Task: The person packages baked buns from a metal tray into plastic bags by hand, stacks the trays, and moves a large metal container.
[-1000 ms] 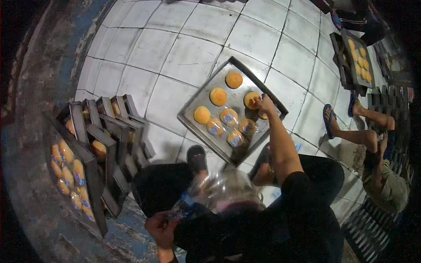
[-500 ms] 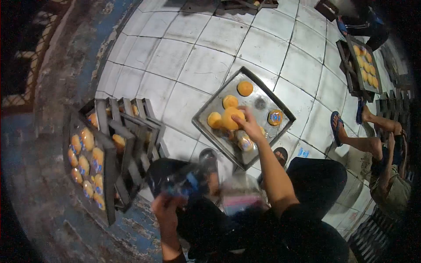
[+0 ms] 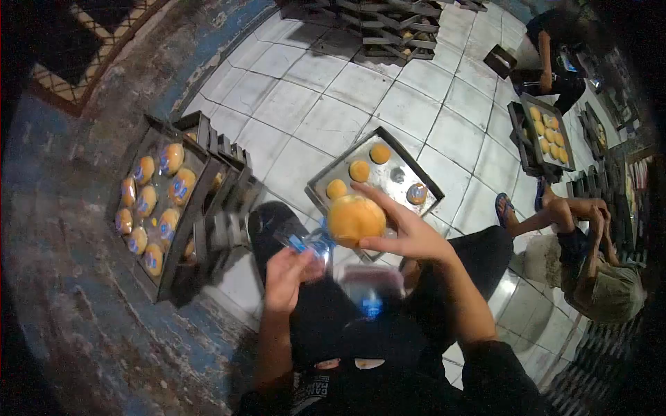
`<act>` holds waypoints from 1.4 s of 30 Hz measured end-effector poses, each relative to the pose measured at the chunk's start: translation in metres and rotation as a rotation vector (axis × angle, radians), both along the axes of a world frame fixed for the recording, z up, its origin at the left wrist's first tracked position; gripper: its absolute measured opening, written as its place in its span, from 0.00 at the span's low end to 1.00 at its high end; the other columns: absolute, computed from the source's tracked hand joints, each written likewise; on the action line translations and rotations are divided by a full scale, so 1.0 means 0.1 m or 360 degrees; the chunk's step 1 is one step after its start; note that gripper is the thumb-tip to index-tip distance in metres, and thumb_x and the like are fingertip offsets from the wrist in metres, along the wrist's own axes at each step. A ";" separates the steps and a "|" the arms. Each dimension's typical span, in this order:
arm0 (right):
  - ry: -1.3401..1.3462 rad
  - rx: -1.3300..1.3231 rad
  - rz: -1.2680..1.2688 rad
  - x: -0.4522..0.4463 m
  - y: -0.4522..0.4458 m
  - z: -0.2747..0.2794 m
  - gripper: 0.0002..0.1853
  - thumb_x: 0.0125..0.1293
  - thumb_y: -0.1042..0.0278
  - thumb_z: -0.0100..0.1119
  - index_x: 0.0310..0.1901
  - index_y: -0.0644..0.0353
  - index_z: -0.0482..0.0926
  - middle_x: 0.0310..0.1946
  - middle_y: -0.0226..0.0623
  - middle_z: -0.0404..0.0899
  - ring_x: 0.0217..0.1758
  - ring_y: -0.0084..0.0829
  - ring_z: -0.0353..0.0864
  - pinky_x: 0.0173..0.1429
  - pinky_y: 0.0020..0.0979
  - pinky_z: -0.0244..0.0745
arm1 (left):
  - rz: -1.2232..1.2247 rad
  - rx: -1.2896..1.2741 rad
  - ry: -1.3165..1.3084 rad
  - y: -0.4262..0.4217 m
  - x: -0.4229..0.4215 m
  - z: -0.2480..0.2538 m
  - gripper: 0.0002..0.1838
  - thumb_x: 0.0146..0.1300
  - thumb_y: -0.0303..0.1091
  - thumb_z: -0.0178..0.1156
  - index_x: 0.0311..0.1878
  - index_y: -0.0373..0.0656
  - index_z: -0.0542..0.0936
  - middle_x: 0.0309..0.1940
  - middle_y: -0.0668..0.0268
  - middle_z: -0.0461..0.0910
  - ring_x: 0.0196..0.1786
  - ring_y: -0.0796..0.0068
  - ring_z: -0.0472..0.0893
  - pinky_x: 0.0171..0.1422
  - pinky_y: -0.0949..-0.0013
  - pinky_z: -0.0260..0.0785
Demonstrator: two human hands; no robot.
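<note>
A round golden bun (image 3: pixel 356 220) is held in my right hand (image 3: pixel 409 232), raised above the near corner of a metal tray (image 3: pixel 427 182). My left hand (image 3: pixel 288 274) pinches a clear plastic bag (image 3: pixel 312 251) with blue print, just left of the bun. Three unwrapped buns, among them one at the back (image 3: pixel 379 153), and a wrapped bun (image 3: pixel 417 193) lie on the tray. Between my legs rests a blurred pile of clear bags (image 3: pixel 372 286) with blue print.
Stacked trays at left hold wrapped buns on the top tray (image 3: pixel 201 163). More stacked trays (image 3: pixel 399 28) stand at the far side. A seated person (image 3: pixel 590 243) is at right; another (image 3: pixel 548 55) works behind a tray of buns (image 3: pixel 570 156).
My right hand has lifted the bun from the tray toward me. My left hand has risen with the bag and come close to the bun. The view has shifted.
</note>
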State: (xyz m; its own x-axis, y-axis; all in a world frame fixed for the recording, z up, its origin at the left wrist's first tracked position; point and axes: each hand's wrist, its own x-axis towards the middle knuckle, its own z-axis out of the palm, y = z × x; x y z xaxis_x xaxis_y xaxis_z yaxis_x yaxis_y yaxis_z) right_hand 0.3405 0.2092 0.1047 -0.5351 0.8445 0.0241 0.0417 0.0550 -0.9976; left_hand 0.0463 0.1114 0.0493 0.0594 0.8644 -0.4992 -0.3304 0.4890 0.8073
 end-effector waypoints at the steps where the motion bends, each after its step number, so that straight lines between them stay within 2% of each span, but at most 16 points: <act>1: -0.0175 0.0066 0.0067 -0.01 -0.09 0.14 0.53 0.65 0.50 0.79 0.82 0.61 0.58 0.75 0.51 0.69 0.79 0.43 0.70 0.82 0.42 0.63 | 0.0007 -0.0003 -0.0015 -0.09 -0.03 0.05 0.18 0.76 0.37 0.68 0.60 0.35 0.79 0.50 0.55 0.88 0.47 0.70 0.90 0.48 0.65 0.87; 4: -0.0261 -0.0148 0.0248 0.16 -0.21 0.39 0.47 0.62 0.54 0.82 0.74 0.63 0.62 0.70 0.51 0.72 0.75 0.43 0.75 0.79 0.41 0.69 | -0.0695 0.0005 -0.0241 -0.19 -0.16 0.30 0.43 0.68 0.34 0.75 0.81 0.38 0.63 0.66 0.55 0.81 0.61 0.67 0.85 0.67 0.60 0.81; 8: -0.0468 0.0033 0.0525 0.04 -0.42 0.60 0.40 0.62 0.54 0.83 0.65 0.63 0.67 0.58 0.46 0.78 0.66 0.43 0.82 0.71 0.41 0.76 | -0.1269 0.0017 -0.0093 -0.17 -0.03 0.51 0.45 0.61 0.24 0.79 0.79 0.36 0.66 0.68 0.60 0.80 0.66 0.71 0.81 0.71 0.63 0.76; 14: -0.0603 0.0506 0.0787 0.03 -0.55 0.91 0.34 0.64 0.48 0.79 0.62 0.66 0.82 0.55 0.51 0.84 0.59 0.49 0.85 0.65 0.43 0.79 | -0.1421 0.0255 -0.0265 -0.21 0.02 0.51 0.42 0.62 0.24 0.79 0.77 0.35 0.68 0.68 0.63 0.79 0.67 0.72 0.79 0.74 0.63 0.74; 17: -0.0640 0.0152 0.1090 -0.07 -0.68 1.13 0.34 0.64 0.49 0.79 0.61 0.69 0.82 0.51 0.53 0.87 0.54 0.50 0.87 0.63 0.42 0.81 | -0.1439 0.0386 -0.0332 -0.25 0.14 0.51 0.43 0.61 0.27 0.80 0.78 0.36 0.68 0.67 0.64 0.79 0.67 0.74 0.79 0.73 0.64 0.74; 19: -0.0627 0.0236 0.1024 -0.04 -0.66 1.09 0.27 0.66 0.53 0.76 0.56 0.67 0.86 0.47 0.54 0.88 0.50 0.50 0.89 0.59 0.43 0.82 | -0.1442 0.0429 -0.0360 -0.29 0.20 0.49 0.44 0.62 0.31 0.81 0.77 0.37 0.68 0.65 0.65 0.80 0.65 0.75 0.80 0.71 0.66 0.74; 21: -0.0662 0.0577 0.0977 -0.01 -0.57 0.95 0.18 0.68 0.58 0.74 0.52 0.62 0.88 0.47 0.53 0.88 0.52 0.49 0.89 0.59 0.44 0.82 | -0.1235 0.0318 -0.0305 -0.32 0.26 0.45 0.48 0.59 0.26 0.82 0.80 0.38 0.65 0.66 0.62 0.79 0.67 0.73 0.79 0.73 0.63 0.74; 22: -0.0703 0.0731 0.0844 0.00 -0.56 0.97 0.10 0.69 0.65 0.68 0.47 0.57 0.90 0.38 0.50 0.89 0.46 0.49 0.90 0.51 0.45 0.84 | -0.1244 0.0323 -0.0308 -0.35 0.30 0.34 0.48 0.59 0.26 0.82 0.80 0.38 0.65 0.66 0.62 0.79 0.67 0.73 0.79 0.73 0.63 0.74; 23: -0.0710 0.0733 0.0838 -0.04 -0.57 1.03 0.10 0.69 0.65 0.68 0.47 0.57 0.90 0.38 0.50 0.89 0.46 0.49 0.90 0.51 0.45 0.84 | -0.0954 0.0354 -0.0101 -0.41 0.33 0.16 0.48 0.64 0.31 0.78 0.82 0.41 0.60 0.69 0.59 0.77 0.70 0.67 0.78 0.75 0.59 0.73; 25: -0.1848 0.0757 0.0762 -0.16 -0.59 1.13 0.12 0.66 0.67 0.71 0.50 0.54 0.91 0.47 0.39 0.92 0.49 0.40 0.92 0.51 0.39 0.86 | -0.0656 0.0388 0.0100 -0.39 0.41 0.14 0.49 0.69 0.36 0.75 0.85 0.44 0.56 0.73 0.56 0.75 0.73 0.61 0.77 0.77 0.56 0.71; 27: -0.1888 0.1342 0.0697 -0.32 -0.77 0.96 0.20 0.63 0.63 0.69 0.57 0.55 0.87 0.45 0.37 0.91 0.40 0.39 0.92 0.41 0.38 0.87 | -0.0153 -0.0447 -0.1038 -0.33 0.46 0.15 0.41 0.78 0.57 0.59 0.85 0.48 0.57 0.76 0.52 0.72 0.75 0.47 0.75 0.77 0.40 0.71; 28: -0.1767 0.1459 0.0697 -0.40 -0.89 0.75 0.20 0.64 0.62 0.70 0.57 0.55 0.86 0.43 0.38 0.90 0.39 0.40 0.92 0.41 0.39 0.87 | -0.0078 -0.0247 -0.1374 -0.28 0.55 0.05 0.40 0.80 0.68 0.44 0.83 0.52 0.61 0.78 0.51 0.70 0.76 0.37 0.73 0.75 0.26 0.68; 30: -0.1618 0.1575 0.0717 -0.53 -1.11 0.59 0.20 0.64 0.61 0.70 0.57 0.55 0.85 0.41 0.39 0.89 0.39 0.41 0.92 0.42 0.40 0.88 | 0.0040 -0.0146 -0.1378 -0.17 0.60 0.10 0.38 0.80 0.67 0.46 0.82 0.53 0.63 0.78 0.51 0.69 0.76 0.34 0.71 0.74 0.23 0.67; 32: -0.0967 0.1229 0.0542 -0.61 -1.23 0.62 0.14 0.68 0.63 0.65 0.52 0.57 0.85 0.37 0.43 0.89 0.36 0.46 0.92 0.39 0.45 0.86 | 0.0161 0.0066 -0.1420 -0.09 0.60 0.31 0.34 0.80 0.64 0.48 0.80 0.58 0.67 0.78 0.48 0.68 0.78 0.29 0.68 0.74 0.17 0.64; 36: -0.0884 0.0932 0.0399 -0.67 -1.21 0.66 0.13 0.71 0.62 0.62 0.52 0.58 0.76 0.37 0.44 0.86 0.37 0.52 0.89 0.39 0.50 0.83 | 0.0321 0.0200 -0.1334 -0.06 0.58 0.48 0.31 0.80 0.62 0.49 0.80 0.61 0.67 0.77 0.48 0.69 0.77 0.29 0.69 0.70 0.16 0.68; 42: -0.0778 0.0947 0.0246 -0.81 -1.27 0.57 0.12 0.73 0.66 0.64 0.49 0.58 0.71 0.34 0.44 0.85 0.38 0.51 0.88 0.40 0.49 0.80 | 0.0414 0.0340 -0.1166 -0.02 0.58 0.55 0.31 0.81 0.61 0.50 0.80 0.63 0.66 0.75 0.51 0.71 0.77 0.30 0.70 0.69 0.17 0.70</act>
State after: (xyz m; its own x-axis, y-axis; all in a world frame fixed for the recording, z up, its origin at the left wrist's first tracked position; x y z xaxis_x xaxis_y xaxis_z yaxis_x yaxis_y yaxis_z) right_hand 0.2592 0.0819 0.1614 -0.7121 0.6784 0.1808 0.4165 0.6155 -0.6690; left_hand 0.1038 0.1093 0.1039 0.0914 0.9680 -0.2338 -0.8941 0.1832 0.4088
